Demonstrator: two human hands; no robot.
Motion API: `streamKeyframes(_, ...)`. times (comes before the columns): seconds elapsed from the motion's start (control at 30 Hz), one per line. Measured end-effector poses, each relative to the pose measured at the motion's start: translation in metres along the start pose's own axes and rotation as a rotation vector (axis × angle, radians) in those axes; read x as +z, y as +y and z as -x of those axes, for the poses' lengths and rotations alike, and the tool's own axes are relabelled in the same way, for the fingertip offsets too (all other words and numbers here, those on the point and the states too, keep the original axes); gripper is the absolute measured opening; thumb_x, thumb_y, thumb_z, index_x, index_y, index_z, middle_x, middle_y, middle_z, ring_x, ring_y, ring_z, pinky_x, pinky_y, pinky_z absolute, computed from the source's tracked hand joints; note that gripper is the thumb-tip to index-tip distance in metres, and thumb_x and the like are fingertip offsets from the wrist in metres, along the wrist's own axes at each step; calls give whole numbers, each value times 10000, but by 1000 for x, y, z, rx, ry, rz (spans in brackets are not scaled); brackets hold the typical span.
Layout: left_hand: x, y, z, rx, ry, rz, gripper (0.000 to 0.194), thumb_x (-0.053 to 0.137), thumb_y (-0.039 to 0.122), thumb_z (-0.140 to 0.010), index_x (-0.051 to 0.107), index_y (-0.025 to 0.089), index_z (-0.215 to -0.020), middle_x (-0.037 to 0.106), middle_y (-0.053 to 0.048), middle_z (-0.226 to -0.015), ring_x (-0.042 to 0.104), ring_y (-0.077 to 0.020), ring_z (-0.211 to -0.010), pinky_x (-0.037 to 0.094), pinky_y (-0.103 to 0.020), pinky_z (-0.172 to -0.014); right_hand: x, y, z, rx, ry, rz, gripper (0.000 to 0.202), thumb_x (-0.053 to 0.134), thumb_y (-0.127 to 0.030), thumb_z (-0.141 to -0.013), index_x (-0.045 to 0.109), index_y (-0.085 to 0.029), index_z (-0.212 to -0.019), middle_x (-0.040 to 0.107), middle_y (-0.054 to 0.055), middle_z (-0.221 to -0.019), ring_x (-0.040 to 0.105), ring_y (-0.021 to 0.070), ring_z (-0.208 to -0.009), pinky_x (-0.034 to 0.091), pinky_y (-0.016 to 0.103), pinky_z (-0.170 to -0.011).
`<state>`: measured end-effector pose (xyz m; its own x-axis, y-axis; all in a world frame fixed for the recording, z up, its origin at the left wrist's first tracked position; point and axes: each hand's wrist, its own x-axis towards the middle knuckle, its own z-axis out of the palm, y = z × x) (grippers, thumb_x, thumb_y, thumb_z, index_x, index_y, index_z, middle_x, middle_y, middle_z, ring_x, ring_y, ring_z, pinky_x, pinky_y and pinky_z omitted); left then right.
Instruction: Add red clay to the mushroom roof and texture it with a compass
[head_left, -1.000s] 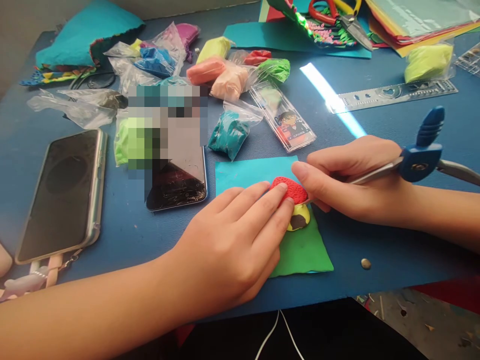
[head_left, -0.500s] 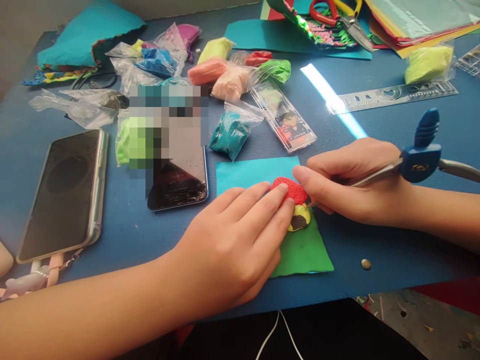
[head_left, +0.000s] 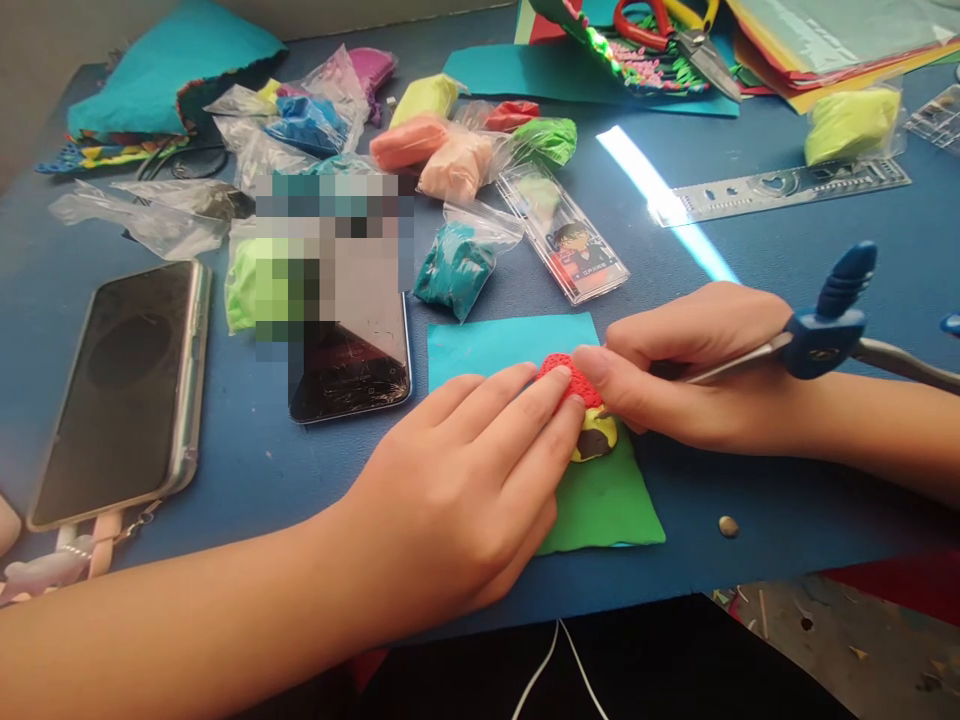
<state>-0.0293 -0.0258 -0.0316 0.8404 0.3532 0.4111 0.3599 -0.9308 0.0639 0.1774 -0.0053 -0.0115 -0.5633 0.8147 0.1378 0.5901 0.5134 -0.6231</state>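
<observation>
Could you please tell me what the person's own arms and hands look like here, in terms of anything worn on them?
Both forearms are bare right to the picture's edges, with no sleeve in view. The left hand and the right hand wear no gloves, and no ring, watch or bracelet shows on them. The fingernails that show are short and unpainted. No markings show on either arm.

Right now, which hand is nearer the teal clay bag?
Left. The left hand lies below the teal clay bag, fingers on the red clay piece. The right hand sits farther off to the bag's right, gripping the compass.
</observation>
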Motion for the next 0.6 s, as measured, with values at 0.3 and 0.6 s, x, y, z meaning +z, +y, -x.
streamKeyframes(0.3,0,0,1,-1,-13,-13,310,451,111,-926,620,-20,-1150,674,-200,-1191,659,-356,-1080,598,-465,-802,7,4,7,51,135,75,505,431,-357,-976,394,-186,-503,374,-49,-433,363,60,-432,296,225,-434)
streamKeyframes(0.6,0,0,0,-1,-10,-13,309,477,108,-914,617,-32,-1151,673,-210,-1186,662,-368,-1065,595,-477,-801,3,1,4,12,33,97,530,419,-392,-975,312,-188,-497,290,-51,-421,311,59,-416,270,230,-414)
